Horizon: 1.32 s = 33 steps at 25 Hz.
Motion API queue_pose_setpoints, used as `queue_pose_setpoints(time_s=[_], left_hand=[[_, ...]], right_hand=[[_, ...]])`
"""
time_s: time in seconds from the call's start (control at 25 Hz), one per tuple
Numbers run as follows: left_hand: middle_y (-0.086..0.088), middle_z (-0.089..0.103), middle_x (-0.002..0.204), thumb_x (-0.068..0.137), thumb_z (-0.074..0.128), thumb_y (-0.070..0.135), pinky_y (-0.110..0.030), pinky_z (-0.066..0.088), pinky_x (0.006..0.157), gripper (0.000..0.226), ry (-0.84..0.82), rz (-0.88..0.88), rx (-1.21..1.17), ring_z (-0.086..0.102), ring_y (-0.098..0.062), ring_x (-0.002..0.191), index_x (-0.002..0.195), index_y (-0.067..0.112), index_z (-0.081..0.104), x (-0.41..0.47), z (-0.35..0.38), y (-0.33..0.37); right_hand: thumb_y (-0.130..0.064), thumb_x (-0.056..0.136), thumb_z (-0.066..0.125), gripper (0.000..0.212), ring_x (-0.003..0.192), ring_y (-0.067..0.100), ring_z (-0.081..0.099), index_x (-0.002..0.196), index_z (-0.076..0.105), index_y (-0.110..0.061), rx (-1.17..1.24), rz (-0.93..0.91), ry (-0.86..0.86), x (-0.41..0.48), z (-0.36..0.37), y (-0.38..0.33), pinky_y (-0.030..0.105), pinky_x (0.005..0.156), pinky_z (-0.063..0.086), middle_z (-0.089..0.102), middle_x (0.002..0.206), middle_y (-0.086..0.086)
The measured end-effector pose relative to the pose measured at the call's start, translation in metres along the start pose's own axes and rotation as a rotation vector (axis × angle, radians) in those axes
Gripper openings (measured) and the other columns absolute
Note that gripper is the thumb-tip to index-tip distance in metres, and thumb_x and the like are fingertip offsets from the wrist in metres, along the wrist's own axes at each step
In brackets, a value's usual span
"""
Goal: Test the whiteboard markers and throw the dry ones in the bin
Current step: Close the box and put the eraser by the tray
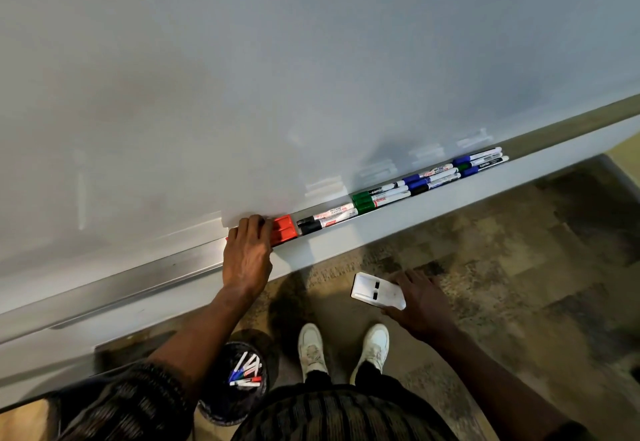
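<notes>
A row of whiteboard markers (398,191) with black, green and blue caps lies in the metal tray (166,267) under the whiteboard (277,77). At the row's left end are two red-capped markers (284,229). My left hand (247,253) lies over their bodies with its fingers curled round them, so only the caps show. Lower right, away from the board, my right hand (420,305) holds a white board eraser (375,290) by its edge. A dark round bin (214,406) on the floor below my left arm holds several markers (246,373).
My two white shoes (343,347) stand on the mottled carpet close to the board. The bin is just left of my left foot. The tray's left part is bare metal. The board surface shows only faint smears.
</notes>
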<state>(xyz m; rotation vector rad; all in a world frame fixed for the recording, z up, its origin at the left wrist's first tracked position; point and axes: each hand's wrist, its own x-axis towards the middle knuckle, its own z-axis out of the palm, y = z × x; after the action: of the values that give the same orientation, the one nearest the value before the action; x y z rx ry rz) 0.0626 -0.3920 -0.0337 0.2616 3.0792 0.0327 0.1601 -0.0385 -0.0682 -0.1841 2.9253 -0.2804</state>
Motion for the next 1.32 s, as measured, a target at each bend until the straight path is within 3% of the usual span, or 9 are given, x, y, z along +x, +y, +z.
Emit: queue_pose_setpoints(time_s=[0.24, 0.48, 0.72, 1.04, 1.32], left_hand=[[-0.021, 0.063, 0.123, 0.062, 0.09, -0.008, -0.05, 0.055, 0.084, 0.077, -0.012, -0.006, -0.022, 0.058, -0.042, 0.11, 0.135, 0.002, 0.066, 0.002, 0.001, 0.001], [-0.022, 0.058, 0.127, 0.063, 0.084, -0.011, -0.052, 0.055, 0.085, 0.083, -0.024, -0.019, -0.067, 0.053, -0.043, 0.113, 0.141, -0.001, 0.06, 0.001, 0.002, 0.002], [-0.026, 0.059, 0.127, 0.059, 0.083, -0.013, -0.053, 0.057, 0.083, 0.087, -0.065, -0.018, -0.053, 0.055, -0.046, 0.112, 0.142, -0.005, 0.059, 0.0, 0.002, 0.004], [-0.026, 0.058, 0.138, 0.071, 0.08, 0.0, -0.058, 0.04, 0.112, 0.071, -0.04, 0.008, 0.049, 0.053, -0.048, 0.127, 0.139, -0.001, 0.061, -0.005, 0.001, 0.004], [-0.028, 0.059, 0.141, 0.083, 0.088, 0.022, -0.061, 0.044, 0.113, 0.067, 0.024, 0.126, -0.059, 0.054, -0.048, 0.129, 0.138, -0.004, 0.06, -0.002, -0.001, 0.032]], right_hand=[[-0.056, 0.059, 0.094, 0.062, 0.082, 0.028, 0.069, 0.102, 0.067, -0.022, 0.011, 0.007, -0.04, -0.002, 0.005, -0.001, 0.044, 0.074, 0.054, 0.069, 0.097, -0.001], [-0.056, 0.069, 0.088, 0.06, 0.093, 0.027, 0.069, 0.112, 0.067, -0.021, 0.032, 0.058, -0.085, -0.002, 0.006, -0.01, 0.044, 0.088, 0.052, 0.07, 0.107, 0.0], [-0.061, 0.071, 0.086, 0.062, 0.097, 0.027, 0.068, 0.114, 0.066, -0.021, 0.036, 0.071, -0.061, 0.008, 0.0, -0.014, 0.044, 0.089, 0.05, 0.069, 0.11, 0.0], [-0.052, 0.063, 0.093, 0.064, 0.094, 0.032, 0.069, 0.11, 0.07, -0.016, 0.029, 0.126, -0.017, 0.011, -0.007, -0.019, 0.048, 0.085, 0.054, 0.07, 0.105, 0.005], [-0.051, 0.06, 0.094, 0.065, 0.096, 0.034, 0.068, 0.108, 0.069, -0.016, 0.069, 0.178, 0.035, 0.009, -0.016, -0.01, 0.049, 0.085, 0.053, 0.069, 0.104, 0.007]])
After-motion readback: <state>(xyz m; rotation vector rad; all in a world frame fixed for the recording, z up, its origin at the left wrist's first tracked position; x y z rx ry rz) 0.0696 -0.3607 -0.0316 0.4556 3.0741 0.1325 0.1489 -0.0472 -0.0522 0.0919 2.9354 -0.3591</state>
